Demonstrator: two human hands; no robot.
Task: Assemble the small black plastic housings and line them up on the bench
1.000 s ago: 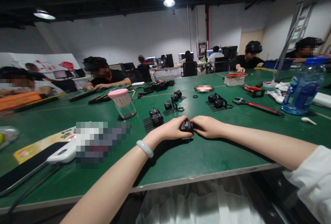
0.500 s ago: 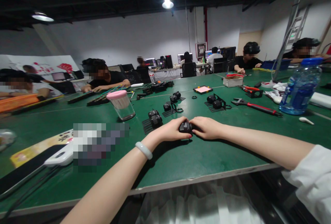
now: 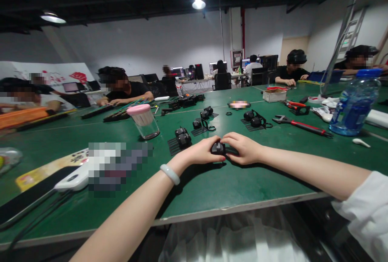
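My left hand point(image 3: 206, 149) wraps its thumb and fingers round a black faceted plastic fitting point(image 3: 218, 148), just above the table near its front edge. On the fitting's right side, my right hand point(image 3: 241, 149) curls its fingers and thumb round a black curved part point(image 3: 232, 150) that meets it. The right fingertips are partly hidden. Left of my hands lies a pair of similar black fittings point(image 3: 182, 137) on a slatted black base. Beyond it sits another such assembly point(image 3: 197, 124) with a loop, and a further one point(image 3: 255, 120) is to the right.
A pink-lidded glass jar point(image 3: 143, 121) stands left; a white power strip point(image 3: 72, 179) lies nearer. On the right are red-handled pliers point(image 3: 300, 125), a large blue-capped bottle point(image 3: 353, 104) and a small box point(image 3: 274, 95). People sit across the green table point(image 3: 212, 191).
My right hand's fingers have opened a little and arched round the curved part, exposing more of it. My left hand keeps hold of the black fitting.
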